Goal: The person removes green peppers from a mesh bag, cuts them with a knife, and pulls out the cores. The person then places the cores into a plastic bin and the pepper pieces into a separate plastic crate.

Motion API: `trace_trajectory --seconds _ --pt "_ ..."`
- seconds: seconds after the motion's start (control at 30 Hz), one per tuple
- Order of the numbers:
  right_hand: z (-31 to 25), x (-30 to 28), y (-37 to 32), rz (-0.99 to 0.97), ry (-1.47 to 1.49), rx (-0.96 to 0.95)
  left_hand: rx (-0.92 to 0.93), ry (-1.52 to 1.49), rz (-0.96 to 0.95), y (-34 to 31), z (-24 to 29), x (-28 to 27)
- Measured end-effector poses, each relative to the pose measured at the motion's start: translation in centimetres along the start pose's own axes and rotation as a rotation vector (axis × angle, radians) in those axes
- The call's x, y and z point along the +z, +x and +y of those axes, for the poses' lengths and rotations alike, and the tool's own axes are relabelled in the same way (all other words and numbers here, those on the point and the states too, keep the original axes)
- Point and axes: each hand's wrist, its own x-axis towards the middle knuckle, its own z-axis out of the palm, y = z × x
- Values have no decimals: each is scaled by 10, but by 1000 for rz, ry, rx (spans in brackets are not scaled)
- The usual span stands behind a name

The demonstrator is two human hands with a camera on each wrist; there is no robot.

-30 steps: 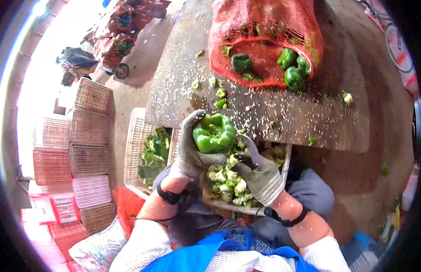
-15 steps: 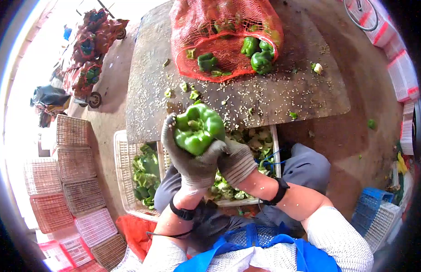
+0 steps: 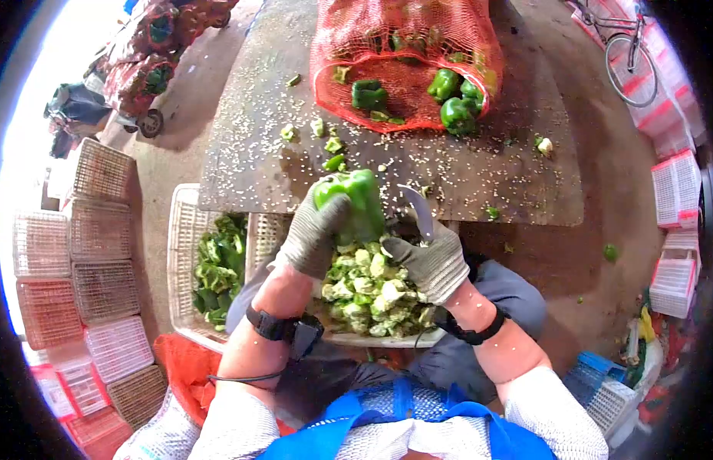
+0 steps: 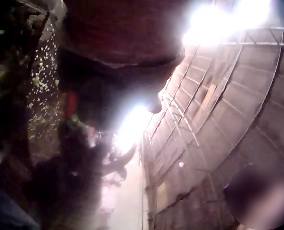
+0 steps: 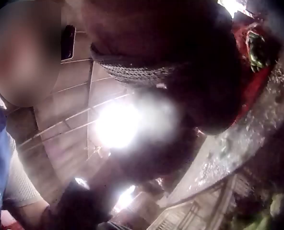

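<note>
In the head view a gloved left hand grips a green bell pepper over the near edge of the board, its thumb across the pepper's upper side. The pepper is tilted, its lower part blurred. Just right of it, the gloved right hand holds a small curved knife, blade pointing up and the handle hidden in the fingers. Below both hands lies a heap of pale green pepper cores in a crate between the knees. Both wrist views are dark and show neither pepper nor knife clearly.
A red mesh sack with several green peppers lies open on the seed-strewn board. Left of the legs stands a white crate of green peppers. Stacked crates line the left side; a bicycle stands far right.
The right hand went up against the left hand under the pepper, then drew away to the right, knife blade showing again. The pepper's stem end, which faced up, has turned away.
</note>
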Motion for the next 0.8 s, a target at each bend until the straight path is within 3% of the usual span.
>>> trace_trajectory --seconds 0.03,0.13,0.23,0.27,0.4,0.6,0.7,0.77,0.8 --pt "-5 0 1 -25 272 16 -17 117 148 -2 -5 8" --pt "10 -1 5 -38 -136 -107 -66 46 214 -12 9 48" --pt "30 1 2 -25 -259 -353 13 407 205 -20 -14 55" --pt "21 -4 -3 -61 -120 -232 -39 405 223 -21 -15 59" --pt "27 -10 -10 -127 18 -119 -150 307 152 -22 -5 62" --pt "8 -14 -13 -79 -261 -149 -245 346 -17 -18 4 38" --pt "11 -16 -13 -75 -111 -71 -334 271 -119 -15 9 28" --pt "0 -31 -14 -229 120 169 -380 168 -199 -11 11 13" --pt "-4 -33 -14 -246 161 169 -408 59 -197 -13 16 15"
